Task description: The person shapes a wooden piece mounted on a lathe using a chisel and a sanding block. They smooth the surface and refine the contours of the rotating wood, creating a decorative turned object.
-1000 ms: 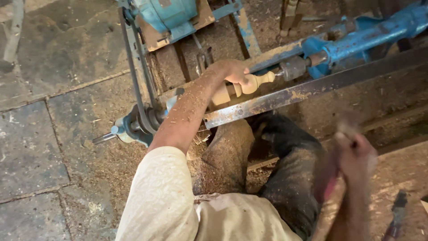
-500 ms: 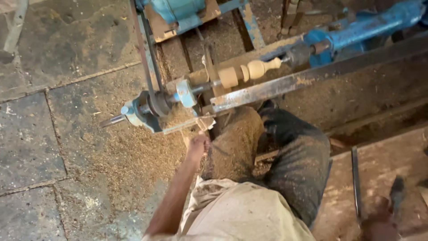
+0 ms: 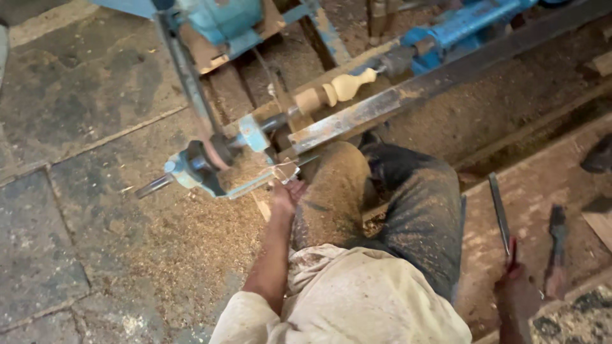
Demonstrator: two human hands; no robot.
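Currently, by item:
Lathe (image 3: 408,95): long axis runs lower left to upper right, ahead of both hands.
Turned wooden spindle (image 3: 335,91): mounted on that axis, above the left hand.
Left hand (image 3: 287,191): nearer, arm extended, fingers loosely curled at the frame, gripping nothing visible.
Right hand (image 3: 517,286): low, closed around chisel (image 3: 500,213).
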